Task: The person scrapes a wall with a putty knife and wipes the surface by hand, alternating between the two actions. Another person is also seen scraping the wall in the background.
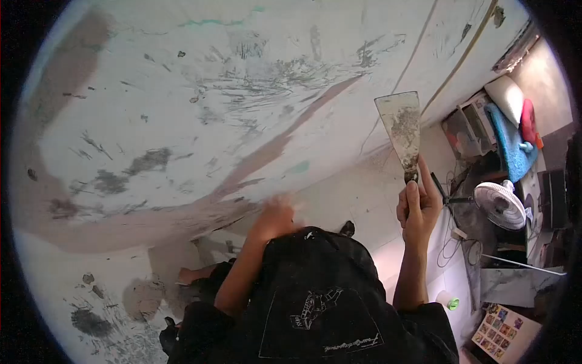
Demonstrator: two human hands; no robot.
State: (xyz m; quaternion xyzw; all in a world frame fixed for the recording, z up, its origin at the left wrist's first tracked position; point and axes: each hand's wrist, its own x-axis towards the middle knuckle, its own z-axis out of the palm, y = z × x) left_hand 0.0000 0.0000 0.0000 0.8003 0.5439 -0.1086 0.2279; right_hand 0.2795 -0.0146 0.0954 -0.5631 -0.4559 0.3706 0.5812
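In my right hand is a putty knife, held upright by its handle with my thumb and fingers closed round it. Its wide, flat blade points up and carries dark smears. My left hand is in front of my black shirt, close to the foot of the wall. Motion smears its fingers, so their shape and anything in them cannot be made out. The white wall is covered with dark scrape marks and brownish patches.
A white fan stands at right, with cables on the floor nearby. Behind it are a blue towel and a white pillow. A green-and-white roll-like item and a picture-covered box sit lower right.
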